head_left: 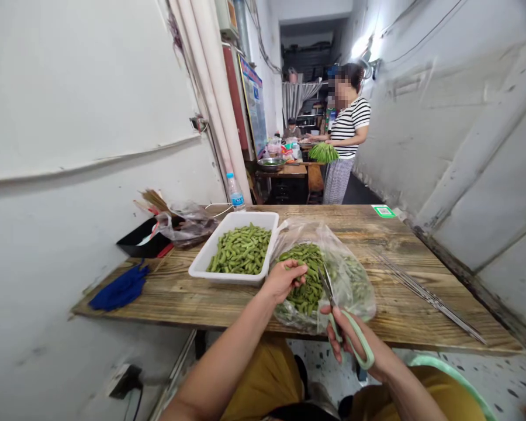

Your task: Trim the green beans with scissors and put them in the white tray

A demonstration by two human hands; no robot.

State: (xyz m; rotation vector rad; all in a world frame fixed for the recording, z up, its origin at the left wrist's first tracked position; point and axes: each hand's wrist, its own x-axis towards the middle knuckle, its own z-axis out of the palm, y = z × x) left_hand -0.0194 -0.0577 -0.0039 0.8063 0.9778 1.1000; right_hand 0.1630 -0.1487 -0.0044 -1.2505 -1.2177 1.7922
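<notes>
My right hand (339,336) grips a pair of scissors (360,346) with pale green handles, the blades slightly apart and pointing up and away. Just left of the blade tips, my left hand (287,278) is closed in a pinch on what looks like a green edamame pod, mostly covered by the fingers. Both hands are over a clear plastic bag (360,289) whose mouth lies open around a heap of edamame pods (304,295). Left of the bag, a white plastic tub (196,270) holds many more edamame pods (241,248).
On the wooden table (398,316) lie thin metal skewers (438,301) at right and a blue cloth (120,287) at left. A black box (135,242), crumpled plastic bag (193,224) and water bottle (235,192) line the left side. Beyond, a person (350,126) holds green stalks (324,152).
</notes>
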